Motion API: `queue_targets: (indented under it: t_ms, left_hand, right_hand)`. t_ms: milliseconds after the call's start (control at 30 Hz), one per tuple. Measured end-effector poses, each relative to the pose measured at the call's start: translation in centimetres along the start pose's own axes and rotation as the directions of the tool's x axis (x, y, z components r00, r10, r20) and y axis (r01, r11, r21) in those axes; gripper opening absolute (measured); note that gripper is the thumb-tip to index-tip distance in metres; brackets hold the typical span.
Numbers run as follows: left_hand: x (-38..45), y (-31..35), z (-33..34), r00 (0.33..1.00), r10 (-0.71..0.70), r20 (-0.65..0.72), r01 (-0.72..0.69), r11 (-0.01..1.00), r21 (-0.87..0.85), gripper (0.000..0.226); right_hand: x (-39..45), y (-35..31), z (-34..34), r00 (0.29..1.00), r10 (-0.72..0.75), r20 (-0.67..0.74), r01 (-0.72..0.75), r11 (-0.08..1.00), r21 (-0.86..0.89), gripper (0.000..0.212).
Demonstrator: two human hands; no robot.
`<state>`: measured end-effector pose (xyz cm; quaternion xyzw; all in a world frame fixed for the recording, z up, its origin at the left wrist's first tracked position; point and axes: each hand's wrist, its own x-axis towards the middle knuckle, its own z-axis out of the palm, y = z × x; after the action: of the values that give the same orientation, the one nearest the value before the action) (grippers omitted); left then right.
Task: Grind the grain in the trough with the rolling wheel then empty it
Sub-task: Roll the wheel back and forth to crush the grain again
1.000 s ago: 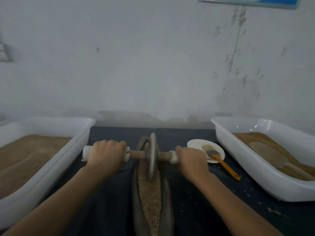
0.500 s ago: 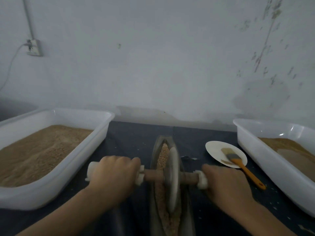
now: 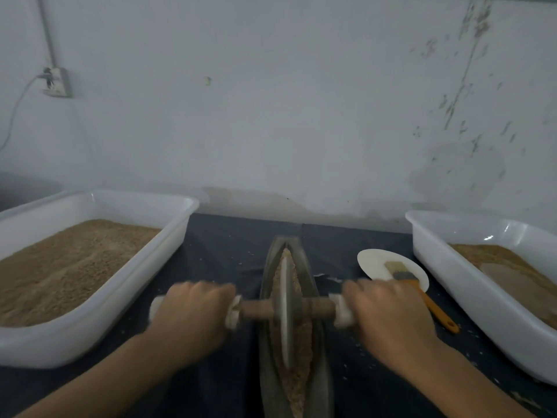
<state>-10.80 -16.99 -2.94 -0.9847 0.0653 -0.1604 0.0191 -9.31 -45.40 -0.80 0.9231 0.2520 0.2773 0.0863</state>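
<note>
Two bare hands work a grinding tool on a dark-covered bench set against a pale, stained wall. Along the bench's left edge stands a white tub (image 3: 99, 300) heaped with brown meal. Beside it, the left hand (image 3: 193, 315) has its fingers curled round the white left grip of a wooden axle (image 3: 257, 309). The axle runs through the rolling wheel (image 3: 285, 309), a thin grey metal disc standing upright on its edge in the trough (image 3: 315, 297). The trough is a long, narrow, boat-shaped grey vessel in the middle of the bench, lying lengthwise from the wall toward the person. The grain (image 3: 297, 387), coarse and tan, fills its groove both ahead of and behind the wheel. The right hand (image 3: 388, 315) is wrapped round the axle's right grip. Both hands are blurred. Just beyond the right hand lies a white plate (image 3: 376, 262) with a brush (image 3: 404, 274) on it, whose orange handle reaches off the plate toward the bench's right edge. There a second white tub (image 3: 470, 285) holds a shallower layer of brown meal.

Judging by the coarse grain in the groove, the grinding step is in hand, and emptying has not begun. The next move likely calls for even downward pressure from both hands, keeping the wheel upright and centred as it rolls along the groove.
</note>
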Motion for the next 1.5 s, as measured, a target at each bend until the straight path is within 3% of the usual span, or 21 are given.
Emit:
queue_targets:
  t_ms: [67, 100, 167, 233, 367, 533, 700, 767, 933, 1067, 1200, 1267, 1400, 1500]
  left_hand:
    - [-2.9, 0.1, -1.4, 0.998, 0.060, 0.005, -0.060, 0.998, -0.028, 0.027]
    - [-3.8, 0.1, -2.2, 0.991, 0.129, -0.040, -0.129, 0.992, 0.012, 0.033]
    - [-4.6, 0.1, -3.4, 0.962, 0.234, -0.138, -0.231, 0.972, 0.038, 0.048]
    - [-3.7, 0.7, -3.9, 0.968, 0.227, -0.112, -0.217, 0.972, 0.095, 0.051]
    - [1.8, 1.2, -0.8, 0.990, 0.070, -0.120, -0.048, 0.984, 0.172, 0.026]
    - [8.6, -0.3, 1.6, 0.985, 0.022, -0.169, 0.005, 0.987, 0.158, 0.025]
    - [7.1, 0.0, 1.7, 0.984, -0.025, -0.178, 0.049, 0.990, 0.129, 0.024]
    - [4.0, 0.2, 1.2, 0.985, -0.013, -0.174, 0.031, 0.994, 0.102, 0.034]
    - [-2.7, 1.3, -2.9, 0.945, 0.244, -0.216, -0.225, 0.968, 0.108, 0.068]
    - [-3.2, 1.8, -3.6, 0.975, 0.208, -0.073, -0.196, 0.970, 0.141, 0.069]
    - [1.3, 1.0, -0.8, 0.981, 0.150, -0.127, -0.127, 0.977, 0.170, 0.036]
    - [4.5, 0.6, 0.4, 0.986, 0.075, -0.150, -0.050, 0.985, 0.164, 0.026]
    - [8.7, -0.1, 2.2, 0.980, -0.021, -0.199, 0.047, 0.991, 0.127, 0.024]
    - [7.2, -0.3, 3.1, 0.980, -0.049, -0.191, 0.063, 0.996, 0.068, 0.030]
  right_hand:
    - [-2.0, -0.4, -1.8, 0.996, -0.051, -0.067, 0.055, 0.997, 0.055, 0.054]
    - [-2.6, -0.5, -2.2, 0.998, -0.046, -0.032, 0.048, 0.996, 0.078, 0.054]
    - [-2.8, -0.5, -2.3, 0.987, -0.025, 0.157, 0.012, 0.997, 0.082, 0.047]
    - [-2.8, -0.2, -0.7, 0.945, 0.069, 0.321, -0.088, 0.995, 0.044, 0.036]
    - [-0.1, 0.9, 3.4, 0.972, 0.151, 0.182, -0.167, 0.983, 0.075, 0.030]
    - [6.9, 2.6, 6.5, 0.971, 0.227, 0.072, -0.228, 0.974, 0.002, 0.025]
    - [5.5, 1.7, 5.7, 0.983, 0.178, 0.034, -0.178, 0.984, -0.023, 0.021]
    - [3.2, 1.2, 4.0, 0.993, 0.114, 0.008, -0.114, 0.993, -0.024, 0.030]
    - [-3.4, 0.0, 0.5, 0.998, 0.055, -0.025, -0.052, 0.992, 0.116, 0.050]
    - [-4.1, 0.1, 0.6, 0.998, 0.031, 0.058, -0.035, 0.997, 0.072, 0.066]
    - [-0.9, 0.8, 3.7, 0.985, 0.129, 0.111, -0.138, 0.988, 0.073, 0.032]
    - [2.0, 1.3, 5.1, 0.984, 0.168, 0.052, -0.172, 0.983, 0.069, 0.025]
    - [6.9, 1.8, 6.0, 0.972, 0.234, 0.029, -0.234, 0.972, -0.009, 0.018]
    - [6.9, 1.2, 4.7, 0.984, 0.180, 0.010, -0.179, 0.981, -0.067, 0.016]
